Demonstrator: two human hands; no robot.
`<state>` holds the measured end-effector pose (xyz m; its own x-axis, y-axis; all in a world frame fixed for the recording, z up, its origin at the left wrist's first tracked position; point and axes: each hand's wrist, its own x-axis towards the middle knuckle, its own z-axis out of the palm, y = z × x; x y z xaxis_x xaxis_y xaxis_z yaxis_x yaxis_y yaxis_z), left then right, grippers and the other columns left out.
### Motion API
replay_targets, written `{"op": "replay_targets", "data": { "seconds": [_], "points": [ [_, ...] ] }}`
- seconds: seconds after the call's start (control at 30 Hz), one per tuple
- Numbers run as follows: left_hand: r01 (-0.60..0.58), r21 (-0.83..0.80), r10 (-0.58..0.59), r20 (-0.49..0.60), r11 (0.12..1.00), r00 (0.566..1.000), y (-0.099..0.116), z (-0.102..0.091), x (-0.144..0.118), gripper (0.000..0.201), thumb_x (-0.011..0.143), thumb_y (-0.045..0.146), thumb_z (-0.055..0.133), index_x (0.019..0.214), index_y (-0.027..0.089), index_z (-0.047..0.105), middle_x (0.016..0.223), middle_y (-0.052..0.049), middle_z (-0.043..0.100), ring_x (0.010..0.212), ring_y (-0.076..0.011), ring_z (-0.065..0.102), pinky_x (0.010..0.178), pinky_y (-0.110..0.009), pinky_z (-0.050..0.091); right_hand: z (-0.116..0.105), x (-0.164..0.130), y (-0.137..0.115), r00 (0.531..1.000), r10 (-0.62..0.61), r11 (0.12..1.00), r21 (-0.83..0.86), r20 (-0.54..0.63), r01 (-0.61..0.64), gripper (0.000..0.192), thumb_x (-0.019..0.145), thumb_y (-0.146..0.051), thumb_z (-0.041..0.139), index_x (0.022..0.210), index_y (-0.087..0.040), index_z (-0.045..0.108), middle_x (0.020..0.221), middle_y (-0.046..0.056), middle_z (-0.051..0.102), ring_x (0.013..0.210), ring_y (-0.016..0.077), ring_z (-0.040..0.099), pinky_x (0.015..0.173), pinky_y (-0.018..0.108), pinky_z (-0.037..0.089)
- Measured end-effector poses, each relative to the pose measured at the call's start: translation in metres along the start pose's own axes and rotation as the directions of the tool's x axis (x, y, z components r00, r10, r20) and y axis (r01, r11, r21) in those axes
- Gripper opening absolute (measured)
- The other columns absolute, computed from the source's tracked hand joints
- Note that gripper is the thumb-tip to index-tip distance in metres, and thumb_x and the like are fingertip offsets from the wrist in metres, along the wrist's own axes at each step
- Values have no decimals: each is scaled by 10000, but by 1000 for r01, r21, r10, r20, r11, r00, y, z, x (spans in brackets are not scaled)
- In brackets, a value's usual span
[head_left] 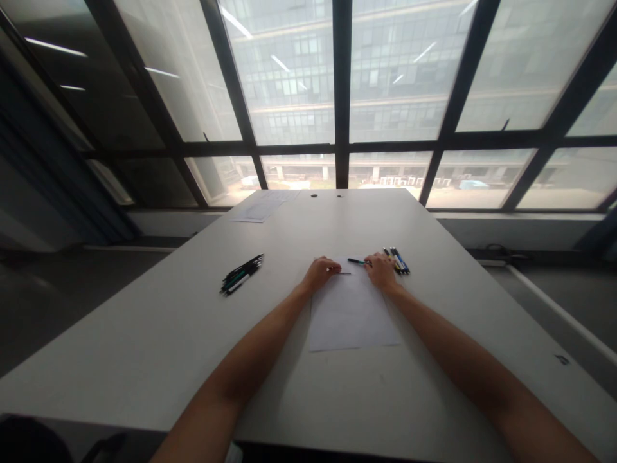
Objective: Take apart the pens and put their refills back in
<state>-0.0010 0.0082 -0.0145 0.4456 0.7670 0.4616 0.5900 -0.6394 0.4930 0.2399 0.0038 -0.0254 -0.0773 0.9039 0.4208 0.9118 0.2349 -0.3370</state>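
Over the upper part of a white sheet of paper [354, 315], my left hand [321, 272] is closed on a thin dark rod [345, 273] that looks like a pen refill. Its tip points right, just above the paper. My right hand [381, 270] pinches a dark pen [355, 261] with a teal part near the fingers; the pen's free end points left. The two hands are apart. Right beside my right hand lie several pens [402, 260] with yellow, blue and black parts. My fingers hide part of what each hand holds.
A bunch of several dark pens [242, 274], one with a white part, lies on the white table [168, 328] to the left. Printed sheets [255, 209] rest at the far left. A round black disc [314, 195] sits near the far edge, before large windows.
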Motion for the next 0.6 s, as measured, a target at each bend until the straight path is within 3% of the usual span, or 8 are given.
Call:
{"op": "replay_targets", "data": {
  "seconds": [0.13, 0.33, 0.6],
  "points": [
    [5, -5, -5, 5, 1000, 1000, 2, -1, 0, 180, 864, 340, 635, 819, 233, 773, 821, -48, 751, 785, -193, 640, 827, -324, 480, 1, 1, 0, 1000, -1, 1000, 15, -12, 1, 126, 886, -227, 610, 974, -212, 698, 1011, 89, 678, 1049, 259, 531, 941, 425, 261],
    [11, 22, -9, -88, 1000, 996, 5, -3, 0, 171, 874, 347, 636, 853, 242, 769, 799, -43, 725, 749, -174, 609, 795, -310, 473, -1, 1, -1, 1000, -3, 1000, 5, -15, 3, 104, 888, -244, 610, 916, -218, 707, 989, 84, 678, 1034, 260, 530, 928, 419, 268],
    [30, 52, -22, -161, 998, 987, 5, -4, 0, 156, 882, 318, 639, 849, 224, 759, 767, -40, 691, 745, -166, 587, 772, -303, 463, -4, 0, -3, 999, 10, 999, -44, -31, -12, 222, 920, -228, 531, 875, -229, 748, 969, 97, 670, 1008, 260, 531, 898, 409, 287]
  ]
}}
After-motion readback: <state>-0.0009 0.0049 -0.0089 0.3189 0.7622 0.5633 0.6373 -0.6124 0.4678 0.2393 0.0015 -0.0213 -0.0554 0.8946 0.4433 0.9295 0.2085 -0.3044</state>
